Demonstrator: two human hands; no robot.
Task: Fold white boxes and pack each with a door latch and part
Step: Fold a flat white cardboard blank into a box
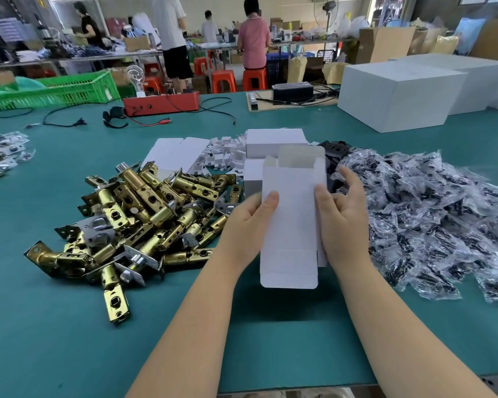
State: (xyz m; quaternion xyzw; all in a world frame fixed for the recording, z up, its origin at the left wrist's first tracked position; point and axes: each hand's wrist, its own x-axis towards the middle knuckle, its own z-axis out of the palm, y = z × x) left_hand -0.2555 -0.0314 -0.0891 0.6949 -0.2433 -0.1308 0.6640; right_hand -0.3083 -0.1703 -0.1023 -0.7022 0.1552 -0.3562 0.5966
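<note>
Busy workshop behind, people standing at far tables among red stools (224, 80), and up front a green-topped bench (69, 326) fills the view. Both hands are up over the middle of the bench, gripping one white box (292, 222) between them. Left hand (249, 222) has its thumb laid across the box's front face, fingers hidden behind. Right hand (342, 216) clamps the opposite side, thumb on the front, fingers curled round the edge. The box is partly formed, top flaps standing open, bottom flap hanging down toward the bench's near edge, held clear of the surface.

Left of the hands, a heap of brass door latches (133, 219) sprawls across the bench. To the right, a big mound of bagged parts (431, 219), dark pieces in clear plastic, runs out to the right edge. Just beyond the held box lie folded white boxes (273, 140), flat box blanks (176, 153) and small white card inserts (224, 153). Toward the far edge sit a red tester unit (161, 104), a green crate (55, 90) at the far left corner, and large white cartons (400, 96) at the far right.
</note>
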